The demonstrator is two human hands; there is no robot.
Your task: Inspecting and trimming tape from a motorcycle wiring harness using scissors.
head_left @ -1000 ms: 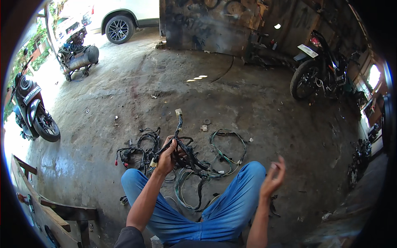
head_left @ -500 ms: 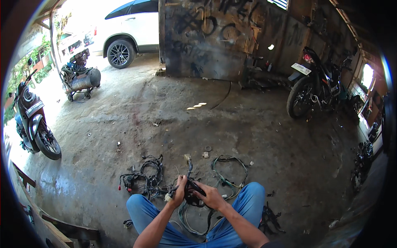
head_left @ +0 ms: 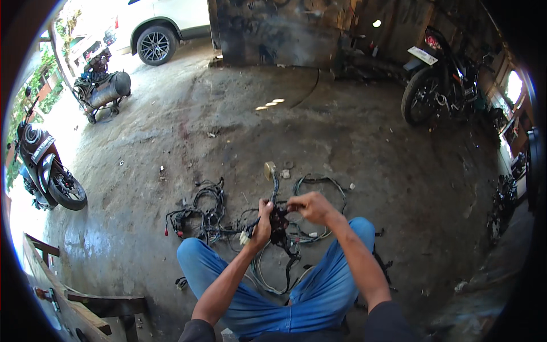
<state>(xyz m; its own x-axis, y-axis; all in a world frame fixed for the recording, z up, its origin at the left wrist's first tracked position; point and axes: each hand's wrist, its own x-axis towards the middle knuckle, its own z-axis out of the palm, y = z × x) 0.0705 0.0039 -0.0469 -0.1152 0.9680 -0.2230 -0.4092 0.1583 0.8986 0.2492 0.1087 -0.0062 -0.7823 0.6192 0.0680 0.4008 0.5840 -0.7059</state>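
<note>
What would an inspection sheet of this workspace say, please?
Surface: rough, stained grey concrete floor.
Handled things: thick black wiring bundle with a pale boxy connector at its far end.
Clutter: small whitish boxy piece and flat dark ring appear right of the connector.
Hands: left hand grips the bundle; right hand is at its right side, hold unclear.
Cables: tangled black cable coil at left; thin greenish wire loop at right.
Surroundings: white car, dark scooter, black motorcycle, wheeled cylindrical tank.

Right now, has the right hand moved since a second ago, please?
Yes, leftward: the right hand was right of the greenish wire loop, now overlaps it in view.
</note>
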